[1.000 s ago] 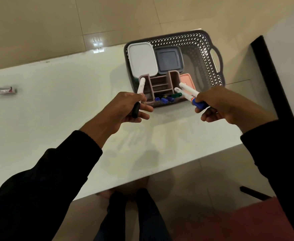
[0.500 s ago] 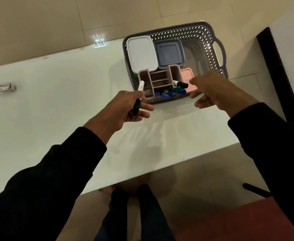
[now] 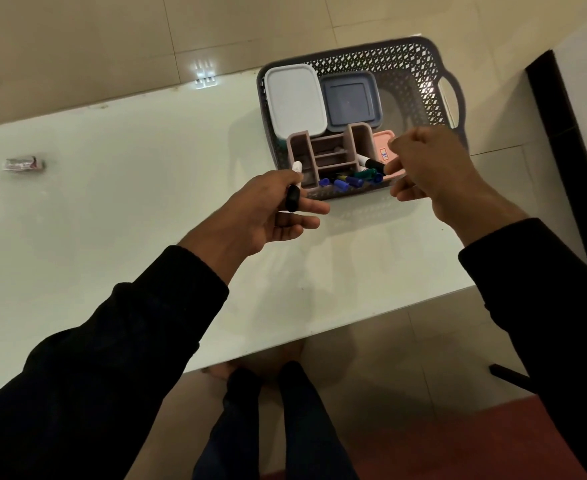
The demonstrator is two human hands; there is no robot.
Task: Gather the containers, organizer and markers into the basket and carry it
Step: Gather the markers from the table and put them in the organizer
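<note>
A grey perforated basket (image 3: 420,69) stands at the table's far right. Inside it lie a white-lidded container (image 3: 294,98), a blue-lidded container (image 3: 349,98), a pink container (image 3: 384,143) and a mauve organizer (image 3: 326,152). Several markers (image 3: 351,178) with blue, green and black caps lie in the organizer's front tray. My left hand (image 3: 268,213) holds a white marker with a black cap (image 3: 294,188) just in front of the organizer's left corner. My right hand (image 3: 430,168) hovers over the basket's front right, fingers loosely curled, holding nothing.
The white table (image 3: 129,209) ends close in front of me and just right of the basket. A small wrapped object (image 3: 23,164) lies far left. A dark frame (image 3: 569,143) stands to the right. My legs show below the table edge.
My right hand dropped its markers into the organizer tray and now hovers empty beside it. My left hand moved its marker a little closer to the organizer.
</note>
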